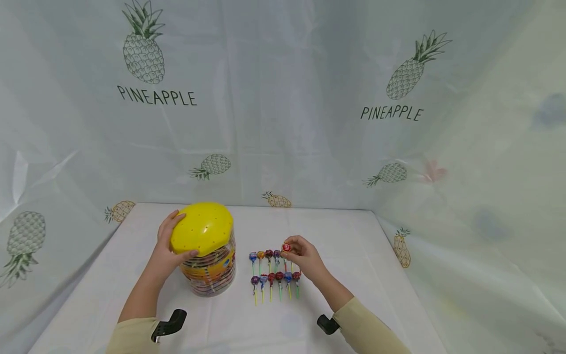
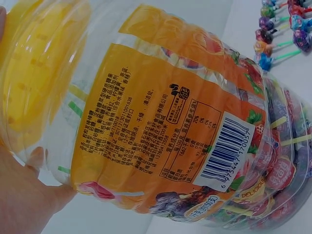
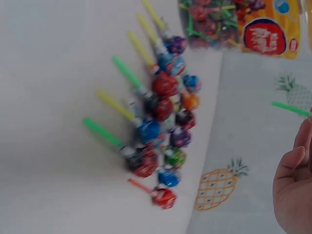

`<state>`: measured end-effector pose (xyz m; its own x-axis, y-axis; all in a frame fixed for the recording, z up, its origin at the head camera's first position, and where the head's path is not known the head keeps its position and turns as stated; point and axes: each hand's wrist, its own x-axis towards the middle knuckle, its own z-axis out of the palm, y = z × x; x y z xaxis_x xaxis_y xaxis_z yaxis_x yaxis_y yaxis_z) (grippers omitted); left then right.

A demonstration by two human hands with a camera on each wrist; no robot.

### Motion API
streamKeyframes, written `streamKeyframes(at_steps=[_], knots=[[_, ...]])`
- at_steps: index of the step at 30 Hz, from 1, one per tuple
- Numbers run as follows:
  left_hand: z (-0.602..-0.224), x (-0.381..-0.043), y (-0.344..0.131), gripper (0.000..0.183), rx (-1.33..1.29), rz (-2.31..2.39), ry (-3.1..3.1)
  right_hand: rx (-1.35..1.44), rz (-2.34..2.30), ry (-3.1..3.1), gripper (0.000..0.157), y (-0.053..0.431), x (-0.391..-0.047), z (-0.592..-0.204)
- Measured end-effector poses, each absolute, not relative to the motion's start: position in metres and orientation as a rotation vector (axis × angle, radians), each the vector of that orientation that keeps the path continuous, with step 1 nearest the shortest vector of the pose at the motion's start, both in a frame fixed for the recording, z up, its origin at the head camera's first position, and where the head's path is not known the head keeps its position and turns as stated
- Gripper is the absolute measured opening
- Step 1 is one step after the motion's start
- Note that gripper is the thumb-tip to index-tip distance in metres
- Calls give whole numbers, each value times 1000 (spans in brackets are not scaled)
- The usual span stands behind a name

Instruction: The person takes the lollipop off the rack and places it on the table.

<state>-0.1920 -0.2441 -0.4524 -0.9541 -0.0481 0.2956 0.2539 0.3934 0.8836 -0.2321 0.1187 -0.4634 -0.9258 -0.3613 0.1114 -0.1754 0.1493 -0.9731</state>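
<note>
A clear jar (image 1: 211, 275) of lollipops with an orange printed label (image 2: 146, 112) stands on the table. My left hand (image 1: 165, 255) grips it at its yellow lid (image 1: 204, 228), the thumb in front and the fingers along the left side. Between the thumb and fingers of my right hand (image 1: 306, 256) is a red-wrapped lollipop (image 1: 286, 247), raised over the far row. In the right wrist view its green stick (image 3: 290, 108) sticks out from the hand. Two rows of lollipops with mixed wrappers lie below, a near row (image 1: 271, 278) and a far row (image 1: 269, 253) partly hidden by my right hand.
The white-covered table (image 1: 349, 305) runs back to a hanging curtain (image 1: 283, 123) printed with pineapples. Each wrist wears a black camera mount, one on the left (image 1: 170, 324) and one on the right (image 1: 328, 324). Many wrapped lollipops (image 2: 280, 178) show inside the jar.
</note>
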Motion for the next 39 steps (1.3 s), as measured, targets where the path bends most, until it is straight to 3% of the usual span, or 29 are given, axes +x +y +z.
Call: streamKeyframes(at_steps=[12,20,30,39], knots=[[-449,-192,-243,92,-187,-1601,-2373,-239,-1907,2323,29,159,-248,-532],[-448,-192,-243,93,-177,-1587,-2381,-79,-1769,2433,26,170,-247,-549],[-448,-191,-244,93,-165,-1579,-2390,-103,-1705,2418,34,183,-251,-570],[-451,-192,-244,93,-179,-1598,-2373,-83,-1611,2410,32,187,-256,-582]])
